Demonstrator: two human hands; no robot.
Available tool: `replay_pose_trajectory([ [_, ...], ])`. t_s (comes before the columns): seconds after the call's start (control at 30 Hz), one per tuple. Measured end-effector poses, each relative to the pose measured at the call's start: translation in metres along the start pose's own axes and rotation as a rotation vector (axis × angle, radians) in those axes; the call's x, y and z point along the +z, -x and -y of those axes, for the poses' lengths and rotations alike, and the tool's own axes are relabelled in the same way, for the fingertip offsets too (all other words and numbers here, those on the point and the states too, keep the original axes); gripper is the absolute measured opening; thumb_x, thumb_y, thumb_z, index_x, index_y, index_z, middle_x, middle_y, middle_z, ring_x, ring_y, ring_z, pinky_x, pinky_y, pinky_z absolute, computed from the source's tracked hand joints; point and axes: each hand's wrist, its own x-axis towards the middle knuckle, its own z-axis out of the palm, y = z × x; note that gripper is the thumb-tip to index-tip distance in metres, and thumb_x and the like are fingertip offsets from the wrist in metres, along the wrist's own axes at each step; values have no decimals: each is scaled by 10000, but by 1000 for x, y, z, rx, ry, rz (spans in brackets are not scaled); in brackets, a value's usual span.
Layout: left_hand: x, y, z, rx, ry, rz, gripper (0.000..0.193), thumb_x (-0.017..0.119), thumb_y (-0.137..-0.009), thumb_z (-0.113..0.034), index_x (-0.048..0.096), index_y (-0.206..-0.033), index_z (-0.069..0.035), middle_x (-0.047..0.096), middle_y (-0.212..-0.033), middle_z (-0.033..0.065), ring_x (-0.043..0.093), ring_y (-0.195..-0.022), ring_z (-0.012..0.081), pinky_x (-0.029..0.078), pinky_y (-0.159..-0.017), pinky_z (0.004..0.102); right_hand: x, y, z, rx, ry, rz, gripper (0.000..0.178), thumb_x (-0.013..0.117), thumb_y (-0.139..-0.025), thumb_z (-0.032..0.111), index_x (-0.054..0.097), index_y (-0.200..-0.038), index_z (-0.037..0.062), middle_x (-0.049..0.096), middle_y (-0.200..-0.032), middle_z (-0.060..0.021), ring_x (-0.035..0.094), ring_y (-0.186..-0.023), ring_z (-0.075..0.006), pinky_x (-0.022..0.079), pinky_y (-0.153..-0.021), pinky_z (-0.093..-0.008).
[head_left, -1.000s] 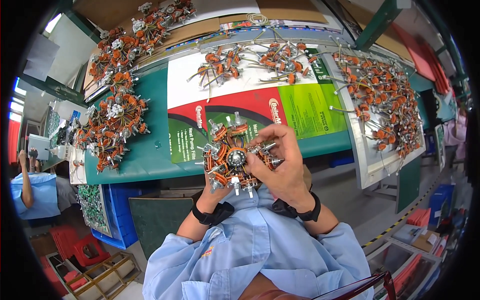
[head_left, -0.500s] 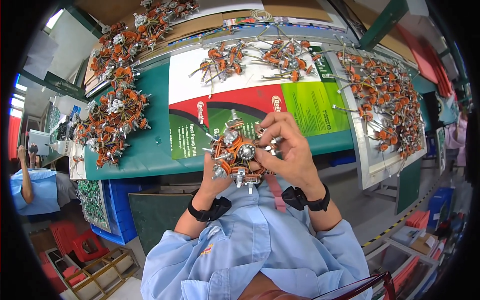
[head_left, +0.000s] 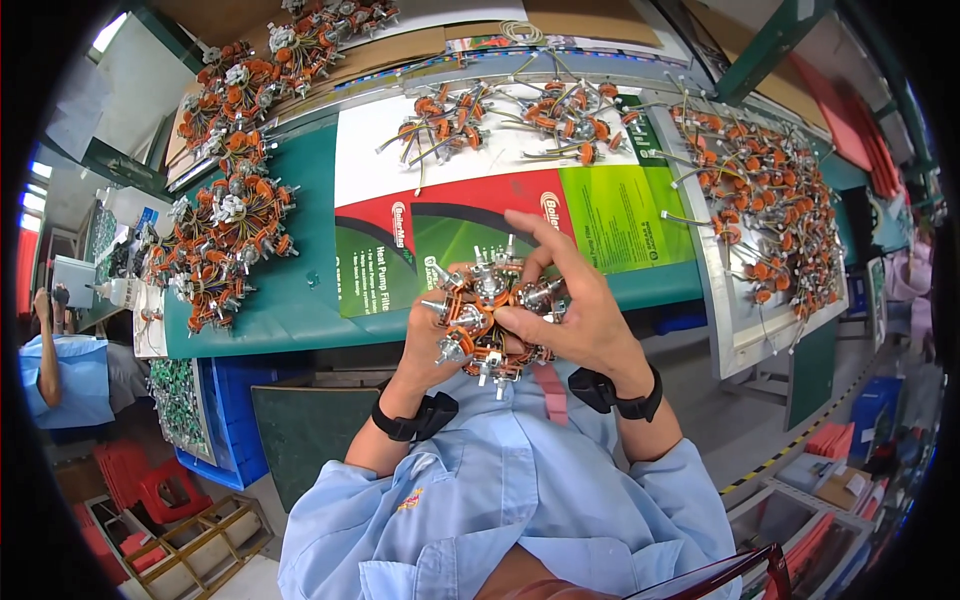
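Note:
A round bunch of wired potentiometers (head_left: 468, 318), orange-brown discs with silver metal shafts pointing outward, is held between my hands over the front edge of the bench. My left hand (head_left: 425, 345) grips the bunch from its left and below; most of its fingers are hidden behind the parts. On the opposite side my right hand (head_left: 585, 315) presses its thumb on the bunch's middle. Its index finger stretches up, away from the parts, while the other fingers curl round the right side. The wires inside the bunch are mostly hidden.
Loose wired potentiometers (head_left: 575, 120) lie on a printed cardboard sheet (head_left: 500, 195) across the green bench (head_left: 310, 270). Bundled ones (head_left: 235, 215) heap up at left. At right, a white-framed tray (head_left: 725, 330) holds many more. Another person's arm (head_left: 47, 345) shows at far left.
The bunch has turned and tilted, so more shafts point upward. My right index finger has lifted and straightened, and its thumb has moved onto the middle.

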Motion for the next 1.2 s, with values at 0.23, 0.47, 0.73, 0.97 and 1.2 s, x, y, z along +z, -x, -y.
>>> replay_pose_trajectory([
  [0.23,-3,-4,-6,267,-285,111,403,759,-716,39,646,-1103,37,669,-1086,133,670,-933,180,565,-838,314,4,8,-21,9,-211,-12,656,791,-739,150,445,-1287,52,525,-1055,-74,534,-905,-140,449,-782,-258],
  [0.47,-4,-5,-6,288,-303,135,406,809,-648,25,675,-1031,37,692,-1044,139,675,-930,201,538,-863,336,4,13,-24,64,-350,-52,650,738,-734,91,431,-1304,40,534,-1148,-116,561,-998,-161,468,-846,-282],
  [0.73,-3,-6,-16,241,-156,195,471,821,-668,-24,640,-1102,-10,682,-1000,89,662,-869,162,541,-762,302,-9,-14,-14,-239,-104,253,454,690,-753,126,615,-1191,36,608,-1181,-150,582,-1092,-254,455,-950,-367],
  [0.97,2,-12,-23,280,-168,99,345,858,-585,-42,727,-902,-9,707,-944,102,674,-832,204,531,-748,312,3,2,-28,-73,-249,-9,334,715,-757,80,623,-1070,10,613,-1070,-100,578,-1011,-217,451,-905,-331],
  [1.2,-1,-10,-18,247,-309,78,254,821,-590,-18,728,-825,-1,704,-749,88,644,-650,165,496,-622,287,-12,1,-24,-77,-86,33,388,755,-748,234,637,-1047,18,613,-1028,-89,586,-963,-192,455,-849,-310],
])
